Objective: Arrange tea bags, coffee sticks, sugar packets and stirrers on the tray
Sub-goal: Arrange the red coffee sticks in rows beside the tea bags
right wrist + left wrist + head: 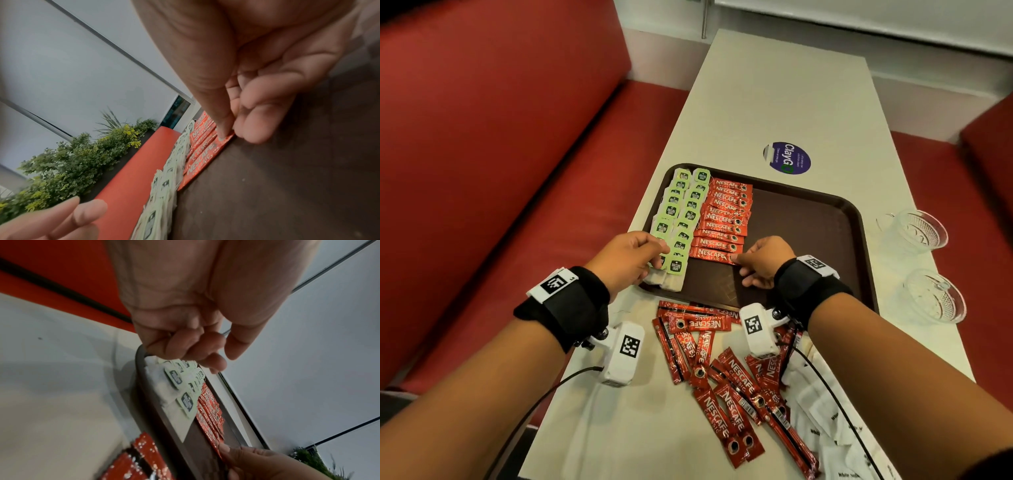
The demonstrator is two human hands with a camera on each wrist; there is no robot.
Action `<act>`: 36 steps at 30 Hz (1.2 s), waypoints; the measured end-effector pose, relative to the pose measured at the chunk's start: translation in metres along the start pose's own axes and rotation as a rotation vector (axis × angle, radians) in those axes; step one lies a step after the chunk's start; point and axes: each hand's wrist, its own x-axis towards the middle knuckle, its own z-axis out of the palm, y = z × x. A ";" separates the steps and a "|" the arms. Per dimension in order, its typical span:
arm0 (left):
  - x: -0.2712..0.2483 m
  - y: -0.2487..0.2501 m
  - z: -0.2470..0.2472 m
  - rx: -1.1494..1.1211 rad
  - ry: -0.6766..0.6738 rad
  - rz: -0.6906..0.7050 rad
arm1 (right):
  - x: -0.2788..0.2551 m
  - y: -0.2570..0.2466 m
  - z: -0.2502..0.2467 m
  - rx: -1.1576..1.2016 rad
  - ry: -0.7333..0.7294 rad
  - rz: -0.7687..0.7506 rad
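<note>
A brown tray lies on the white table. Two columns of green-tagged tea bags fill its left side, with a column of red coffee sticks beside them. My left hand hovers over the nearest tea bags, fingers loosely curled and fingertips touching them, gripping nothing. My right hand pinches the right end of the nearest coffee stick. In the right wrist view its thumb tip presses on that stick, which lies flat on the tray. No stirrers are visible.
Several loose coffee sticks lie on the table in front of the tray, with white sugar packets to their right. Two glass bowls stand right of the tray. A round sticker lies behind it. Red benches flank the table.
</note>
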 end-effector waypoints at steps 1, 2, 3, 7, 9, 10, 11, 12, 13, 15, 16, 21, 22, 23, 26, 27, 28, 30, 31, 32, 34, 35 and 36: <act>-0.001 0.001 0.000 -0.001 0.005 0.005 | 0.000 -0.001 -0.002 -0.008 0.011 -0.007; -0.003 0.002 0.000 -0.002 0.006 0.011 | -0.001 -0.002 -0.003 -0.015 0.027 -0.026; -0.006 0.002 0.001 0.000 0.003 0.017 | -0.005 -0.001 -0.005 -0.035 0.045 -0.058; -0.024 -0.003 0.001 0.118 -0.031 0.097 | -0.034 0.007 -0.004 -0.174 0.072 -0.284; -0.037 -0.011 0.003 0.304 -0.081 0.188 | -0.056 0.013 -0.001 -0.255 0.025 -0.373; -0.044 -0.016 0.005 0.404 -0.122 0.228 | -0.067 0.017 0.001 -0.340 -0.008 -0.401; -0.051 -0.020 0.007 0.503 -0.167 0.264 | -0.076 0.021 0.003 -0.449 -0.044 -0.420; -0.057 -0.024 0.010 0.604 -0.211 0.304 | -0.084 0.026 0.004 -0.555 -0.083 -0.432; -0.064 -0.028 0.013 0.697 -0.254 0.352 | -0.092 0.031 0.007 -0.653 -0.118 -0.439; -0.076 -0.034 0.022 0.835 -0.340 0.460 | -0.104 0.044 0.011 -0.850 -0.147 -0.445; -0.081 -0.036 0.026 0.882 -0.385 0.509 | -0.108 0.049 0.014 -0.931 -0.144 -0.444; -0.095 -0.044 0.048 1.090 -0.440 0.641 | -0.119 0.065 0.016 -0.984 -0.122 -0.386; -0.095 -0.045 0.051 1.132 -0.426 0.646 | -0.119 0.067 0.018 -0.981 -0.127 -0.372; -0.094 -0.047 0.054 1.172 -0.415 0.648 | -0.119 0.068 0.021 -0.985 -0.136 -0.361; -0.089 -0.050 0.060 1.254 -0.405 0.638 | -0.118 0.073 0.030 -1.025 -0.128 -0.361; -0.088 -0.051 0.061 1.270 -0.409 0.638 | -0.117 0.074 0.033 -1.033 -0.115 -0.363; -0.087 -0.053 0.062 1.284 -0.412 0.646 | -0.117 0.075 0.036 -1.035 -0.103 -0.363; -0.085 -0.055 0.063 1.301 -0.412 0.670 | -0.116 0.075 0.041 -1.034 -0.087 -0.365; -0.084 -0.056 0.062 1.310 -0.403 0.683 | -0.116 0.074 0.042 -1.029 -0.083 -0.366; -0.084 -0.056 0.062 1.324 -0.392 0.696 | -0.117 0.073 0.043 -1.022 -0.080 -0.367; -0.084 -0.056 0.061 1.355 -0.384 0.714 | -0.119 0.073 0.045 -1.013 -0.077 -0.375; -0.085 -0.055 0.061 1.374 -0.386 0.726 | -0.120 0.073 0.046 -1.014 -0.077 -0.380; -0.086 -0.055 0.061 1.393 -0.386 0.743 | -0.121 0.073 0.047 -1.014 -0.075 -0.382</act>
